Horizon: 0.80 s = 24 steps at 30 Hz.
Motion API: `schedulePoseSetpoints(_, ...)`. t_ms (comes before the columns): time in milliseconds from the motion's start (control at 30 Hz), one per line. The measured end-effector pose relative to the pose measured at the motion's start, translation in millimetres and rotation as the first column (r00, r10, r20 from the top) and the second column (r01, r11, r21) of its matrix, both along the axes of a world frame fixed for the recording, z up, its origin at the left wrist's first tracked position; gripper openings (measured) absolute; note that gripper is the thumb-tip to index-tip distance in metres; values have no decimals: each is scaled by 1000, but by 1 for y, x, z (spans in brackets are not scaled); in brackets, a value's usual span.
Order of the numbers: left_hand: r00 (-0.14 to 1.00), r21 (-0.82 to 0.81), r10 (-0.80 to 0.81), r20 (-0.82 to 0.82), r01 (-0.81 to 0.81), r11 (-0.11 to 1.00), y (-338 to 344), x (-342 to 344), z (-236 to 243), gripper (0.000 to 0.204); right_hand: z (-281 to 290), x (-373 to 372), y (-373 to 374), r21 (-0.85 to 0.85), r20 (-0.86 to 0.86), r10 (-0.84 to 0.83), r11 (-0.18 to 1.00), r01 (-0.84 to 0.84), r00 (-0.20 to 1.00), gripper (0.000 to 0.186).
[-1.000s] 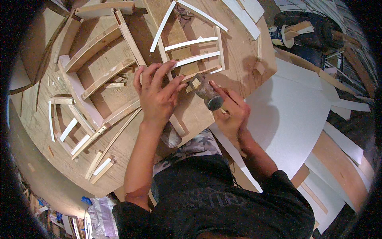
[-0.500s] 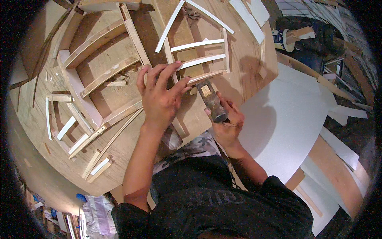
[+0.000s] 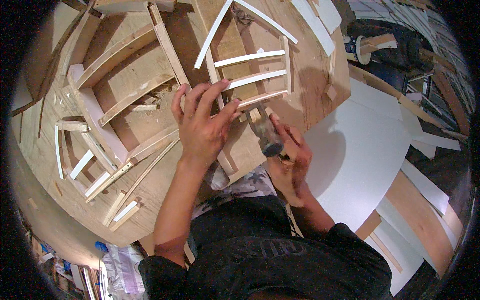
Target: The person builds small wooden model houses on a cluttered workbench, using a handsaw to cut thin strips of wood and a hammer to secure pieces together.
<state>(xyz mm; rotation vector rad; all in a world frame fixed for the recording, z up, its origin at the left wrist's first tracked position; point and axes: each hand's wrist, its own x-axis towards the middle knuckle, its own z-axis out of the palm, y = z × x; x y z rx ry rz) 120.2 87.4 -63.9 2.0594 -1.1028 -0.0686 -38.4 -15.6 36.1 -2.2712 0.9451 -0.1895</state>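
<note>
Head view: hammer (image 3: 267,135) sat just off centre toward 1 o'clock, long axis of its head running 11 to 5 o'clock, right hand (image 3: 291,159) clamped on it, while left hand (image 3: 201,125), fingers spread apart, touched the wooden frame (image 3: 288,65) toward 12 o'clock.

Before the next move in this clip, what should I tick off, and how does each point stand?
- Hammer gripped: ok, in the right hand.
- Left hand at the slatted frame: ok, fingers spread over its left side.
- Left fingertips well clear of the hammer head: not ok, they sit close beside it.
- Frame lying on the wooden table: ok.
- Frame's joints tight: cannot tell, too fine to see.
</note>
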Motion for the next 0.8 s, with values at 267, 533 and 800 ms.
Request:
schedulePoseSetpoints(267,1000,-2,-13,-21,13,1000,1,2,6,24,19,2,-35,133,-104,14,991,-1,994,37)
schedulePoseSetpoints(533,1000,24,-11,-21,12,1000,2,1,4,27,29,-13,-56,594,-60,-397,723,352,916,28)
schedulePoseSetpoints(800,1000,51,-14,-3,14,999,1,0,7,30,-19,-66,-32,144,-79,-511,844,517,856,17)
